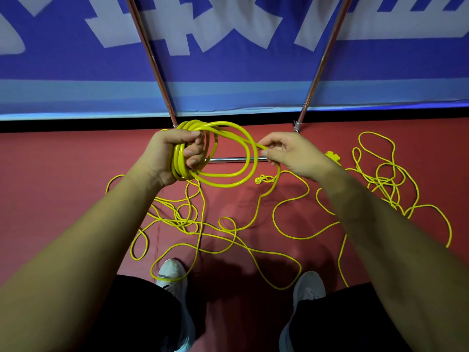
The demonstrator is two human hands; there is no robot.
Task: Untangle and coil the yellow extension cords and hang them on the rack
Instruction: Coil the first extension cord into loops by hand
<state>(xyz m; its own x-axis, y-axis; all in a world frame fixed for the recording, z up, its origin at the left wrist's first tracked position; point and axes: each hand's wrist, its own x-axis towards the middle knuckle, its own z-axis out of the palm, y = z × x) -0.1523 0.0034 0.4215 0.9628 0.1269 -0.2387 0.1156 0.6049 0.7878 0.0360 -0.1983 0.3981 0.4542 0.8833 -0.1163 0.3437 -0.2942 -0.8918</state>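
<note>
My left hand (175,153) grips a coil of yellow extension cord (228,174), several loops bunched in the fist. Just to the right, my right hand (286,153) pinches the same cord where it leaves the coil. From there the cord drops to a loose yellow tangle (193,224) spread over the red floor. A yellow plug (258,179) lies under my right hand. A second tangle (385,179) lies at the right, with a yellow socket end (332,156) beside my right wrist. The metal rack (152,59) rises in front of me, its low crossbar (228,160) behind the coil.
A blue and white banner (228,59) hangs behind the rack, down to a black strip at the floor. The rack's right pole (319,64) slants down to a foot on the floor. My two grey shoes (172,275) stand among the cord loops.
</note>
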